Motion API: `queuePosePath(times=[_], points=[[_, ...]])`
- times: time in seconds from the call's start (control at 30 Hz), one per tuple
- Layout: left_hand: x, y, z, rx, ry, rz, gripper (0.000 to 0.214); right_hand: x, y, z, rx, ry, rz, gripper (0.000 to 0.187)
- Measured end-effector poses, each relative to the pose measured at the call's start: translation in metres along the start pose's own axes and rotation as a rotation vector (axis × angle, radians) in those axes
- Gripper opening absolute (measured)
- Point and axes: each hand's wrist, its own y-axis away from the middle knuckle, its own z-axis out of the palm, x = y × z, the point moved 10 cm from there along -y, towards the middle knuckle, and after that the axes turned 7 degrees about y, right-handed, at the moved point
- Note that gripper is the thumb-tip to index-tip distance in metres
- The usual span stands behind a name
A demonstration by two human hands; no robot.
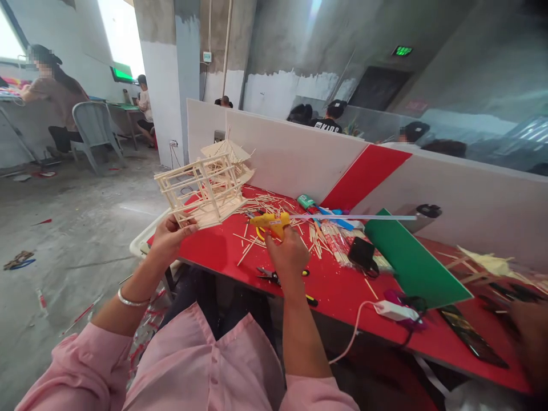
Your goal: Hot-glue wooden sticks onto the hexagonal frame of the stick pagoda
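Note:
My left hand (170,238) grips the lower corner of a pale wooden stick frame (205,191), lifted and tilted over the table's left end. My right hand (289,251) is wrapped round a yellow glue gun (274,222), its nozzle pointing left toward the frame. A long clear glue stick (363,217) sticks out of the gun's back. The nozzle and the frame look apart. Behind the frame stands a wooden model with a pointed roof (226,151), partly covered by it. Below my right hand lie scissors (269,275) with dark blades.
Loose sticks (317,242) litter the red table (222,257). Bagged sticks (338,245), a black box (362,251), a green board (415,257), a white power strip (396,311) and a phone (473,337) lie rightward. A white partition (291,151) borders the back. Another person's hand (531,325) is at right.

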Motion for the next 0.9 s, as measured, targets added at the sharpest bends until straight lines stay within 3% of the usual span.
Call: queuePosePath(times=[0.13,0.27,0.37,0.47,0.53,0.67,0.8,0.9], points=[[-0.002,0.004,0.011,-0.034,0.035,-0.046,0.036,-0.014,0.003,0.013,-0.052,-0.046,-0.078,0.037],[-0.005,0.008,0.018,-0.04,0.023,-0.048,0.035,-0.024,0.006,0.003,0.03,-0.014,-0.036,0.034],[-0.007,0.008,0.02,-0.024,-0.022,-0.021,0.036,-0.038,0.009,-0.004,0.03,-0.088,-0.134,0.035],[-0.01,0.006,0.017,0.0,-0.069,0.021,0.035,-0.046,0.016,-0.007,-0.049,-0.259,-0.231,0.036],[-0.011,0.004,0.014,0.009,-0.109,0.062,0.035,-0.039,0.018,-0.008,-0.068,-0.301,-0.192,0.038],[-0.016,0.003,0.01,0.042,-0.141,0.075,0.034,-0.024,0.016,-0.014,0.033,-0.151,-0.066,0.036],[-0.022,0.004,0.011,0.041,-0.13,0.019,0.035,-0.041,0.019,-0.007,-0.033,-0.198,-0.177,0.032],[-0.021,0.006,0.011,0.037,-0.108,0.022,0.036,-0.044,0.022,-0.008,-0.004,-0.185,-0.166,0.032]])
